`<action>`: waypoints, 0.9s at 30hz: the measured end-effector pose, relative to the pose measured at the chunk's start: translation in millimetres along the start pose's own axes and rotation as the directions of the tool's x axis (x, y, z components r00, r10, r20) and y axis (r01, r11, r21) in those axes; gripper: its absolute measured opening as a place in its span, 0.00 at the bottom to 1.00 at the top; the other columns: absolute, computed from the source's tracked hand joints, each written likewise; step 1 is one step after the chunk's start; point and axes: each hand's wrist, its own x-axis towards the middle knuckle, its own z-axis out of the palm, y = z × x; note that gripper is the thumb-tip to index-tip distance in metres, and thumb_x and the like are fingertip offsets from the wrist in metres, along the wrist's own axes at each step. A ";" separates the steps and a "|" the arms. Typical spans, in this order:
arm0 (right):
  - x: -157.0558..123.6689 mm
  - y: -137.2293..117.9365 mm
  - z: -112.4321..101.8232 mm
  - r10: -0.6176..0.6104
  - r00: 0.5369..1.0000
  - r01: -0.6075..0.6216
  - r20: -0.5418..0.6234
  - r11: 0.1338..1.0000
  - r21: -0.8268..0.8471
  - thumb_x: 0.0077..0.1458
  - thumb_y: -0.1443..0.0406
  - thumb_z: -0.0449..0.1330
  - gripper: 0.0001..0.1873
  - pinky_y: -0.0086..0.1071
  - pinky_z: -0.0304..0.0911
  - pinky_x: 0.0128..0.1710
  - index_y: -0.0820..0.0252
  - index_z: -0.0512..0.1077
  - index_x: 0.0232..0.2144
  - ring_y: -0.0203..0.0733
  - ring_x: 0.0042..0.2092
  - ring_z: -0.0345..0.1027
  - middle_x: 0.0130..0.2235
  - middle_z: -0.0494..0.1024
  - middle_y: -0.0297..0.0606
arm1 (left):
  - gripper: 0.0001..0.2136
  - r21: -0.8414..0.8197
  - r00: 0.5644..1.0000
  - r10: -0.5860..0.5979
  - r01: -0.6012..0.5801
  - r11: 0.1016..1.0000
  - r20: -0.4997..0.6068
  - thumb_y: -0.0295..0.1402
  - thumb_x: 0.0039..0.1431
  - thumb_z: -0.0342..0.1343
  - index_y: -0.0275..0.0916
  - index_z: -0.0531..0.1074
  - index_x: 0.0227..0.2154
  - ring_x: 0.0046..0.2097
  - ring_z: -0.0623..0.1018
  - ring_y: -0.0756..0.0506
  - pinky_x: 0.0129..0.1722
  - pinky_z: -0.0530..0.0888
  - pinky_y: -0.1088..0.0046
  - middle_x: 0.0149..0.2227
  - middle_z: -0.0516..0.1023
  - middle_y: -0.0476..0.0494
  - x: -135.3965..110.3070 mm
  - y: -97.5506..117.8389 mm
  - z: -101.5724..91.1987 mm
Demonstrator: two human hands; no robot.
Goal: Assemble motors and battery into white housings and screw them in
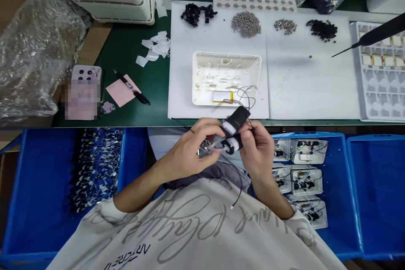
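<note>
Green table (136, 67), white plastic casing (226, 78) at 12 o'clock; left hand (186, 149) and right hand (256, 147) gripping black-and-white wired module (232, 133), fingers (210, 125) closed tightly around it.

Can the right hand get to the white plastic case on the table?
Probably yes. The right hand is close to the white plastic case, and only thin wires lie between them. But it's holding the black-and-white part, so it may need to let go first.
</note>
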 end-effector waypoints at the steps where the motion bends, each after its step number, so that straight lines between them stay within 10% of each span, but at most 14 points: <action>1: 7.2 -6.4 -0.6 -0.027 0.999 0.025 -0.041 0.999 -0.045 0.66 0.51 0.63 0.18 0.22 0.62 0.34 0.60 0.73 0.37 0.29 0.33 0.63 0.34 0.72 0.33 | 0.23 -0.051 0.997 -0.006 0.010 0.999 0.077 0.26 0.64 0.64 0.45 0.66 0.59 0.51 0.81 0.48 0.50 0.80 0.74 0.58 0.75 0.39 5.7 1.1 -6.0; 9: 79.2 -47.5 7.6 -0.462 0.877 0.377 -0.129 0.831 -0.409 0.66 0.48 0.63 0.21 0.22 0.67 0.33 0.60 0.78 0.35 0.29 0.33 0.69 0.32 0.77 0.35 | 0.19 -0.466 0.954 -0.299 0.268 0.844 0.007 0.45 0.64 0.67 0.43 0.67 0.48 0.34 0.75 0.53 0.35 0.72 0.77 0.33 0.71 0.53 109.1 -11.3 -12.5; 15: 134.1 -30.5 6.2 -0.350 0.935 0.308 -0.062 0.883 -0.353 0.65 0.38 0.57 0.31 0.25 0.68 0.27 0.60 0.76 0.39 0.33 0.32 0.74 0.35 0.81 0.38 | 0.16 -0.484 0.942 -0.327 0.321 0.814 0.073 0.36 0.62 0.67 0.38 0.71 0.49 0.35 0.77 0.52 0.35 0.72 0.77 0.33 0.75 0.50 164.8 -56.2 -19.5; 20: 165.8 -3.7 -3.1 -0.363 0.929 0.297 -0.076 0.851 -0.432 0.66 0.35 0.53 0.35 0.27 0.72 0.37 0.61 0.74 0.40 0.35 0.39 0.78 0.39 0.82 0.40 | 0.11 -0.254 0.945 -0.266 0.215 0.943 -0.188 0.33 0.62 0.63 0.40 0.70 0.46 0.36 0.77 0.52 0.35 0.70 0.77 0.38 0.77 0.48 162.0 -91.5 -31.6; 27: 183.7 4.4 -24.5 -0.518 0.851 0.368 -0.088 0.707 -0.603 0.68 0.41 0.55 0.30 0.29 0.67 0.40 0.61 0.78 0.37 0.36 0.45 0.74 0.44 0.81 0.44 | 0.07 0.253 0.964 -0.018 0.088 0.963 -0.267 0.36 0.69 0.56 0.39 0.74 0.37 0.48 0.81 0.44 0.53 0.74 0.66 0.44 0.84 0.43 143.3 -85.5 -32.5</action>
